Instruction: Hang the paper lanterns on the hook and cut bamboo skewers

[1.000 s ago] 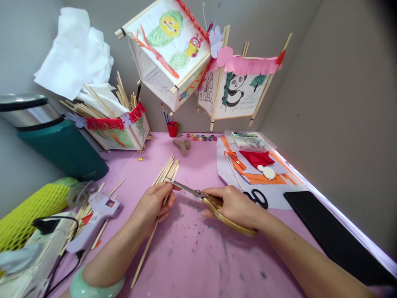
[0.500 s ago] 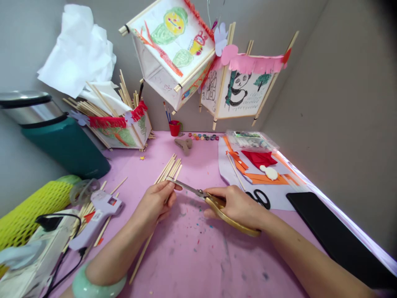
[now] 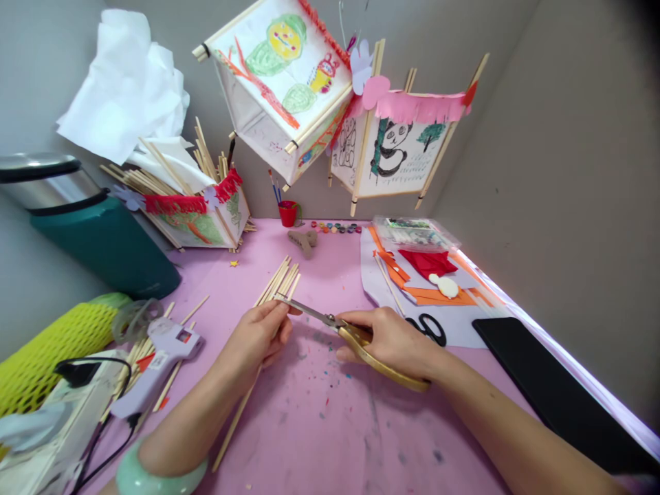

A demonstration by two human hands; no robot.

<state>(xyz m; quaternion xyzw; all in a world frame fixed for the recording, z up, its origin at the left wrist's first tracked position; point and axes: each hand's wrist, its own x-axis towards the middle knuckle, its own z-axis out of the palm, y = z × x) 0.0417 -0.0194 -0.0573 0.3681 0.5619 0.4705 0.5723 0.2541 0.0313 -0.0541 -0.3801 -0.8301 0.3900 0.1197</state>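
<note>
My left hand (image 3: 265,330) is closed around a thin wooden stick (image 3: 237,419), which slants down toward the near edge; the part inside the fingers is hidden. My right hand (image 3: 386,344) grips gold-handled scissors (image 3: 384,368). Their narrow blades (image 3: 306,309) point left and reach the fingertips of my left hand, by the stick's upper end. Whether the blades touch the stick I cannot tell. Just beyond my left hand lies a bundle of pale wooden sticks (image 3: 278,280) on the pink tabletop (image 3: 330,426).
At left are a teal bottle (image 3: 103,234), a lilac glue gun (image 3: 159,364) and a power strip (image 3: 67,412). Paper lanterns (image 3: 283,75) hang above the back. To the right lie black-handled scissors (image 3: 433,330), orange paper strips (image 3: 433,296) and a black flat slab (image 3: 546,385).
The view has shifted very slightly. Both hands, the stick and the scissors keep practically the same position.
</note>
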